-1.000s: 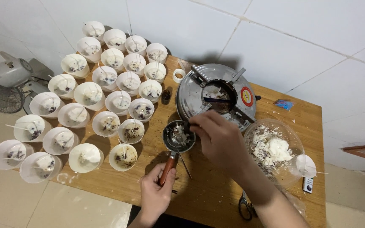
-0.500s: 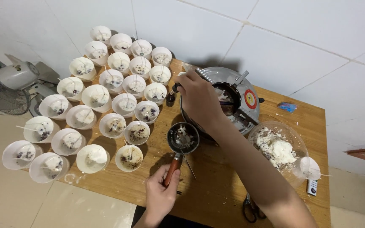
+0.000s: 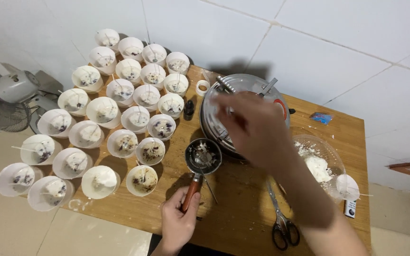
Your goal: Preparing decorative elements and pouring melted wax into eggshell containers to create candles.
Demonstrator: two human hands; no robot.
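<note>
Now, head view: right hand (image 3: 255, 130), blurred, has drawn back from the small dark bottle (image 3: 189, 109) to above the steel cooker lid (image 3: 214, 109); grip unreadable. Left hand (image 3: 179, 220) stays clenched on the wooden handle of the small melting pot (image 3: 203, 156), mid-tabletop (image 3: 243, 213), holding white wax lumps. Lid centre hidden.

Two bare forearms, left hand (image 3: 179, 223), right hand (image 3: 255, 128), no sleeves, no rings
</note>
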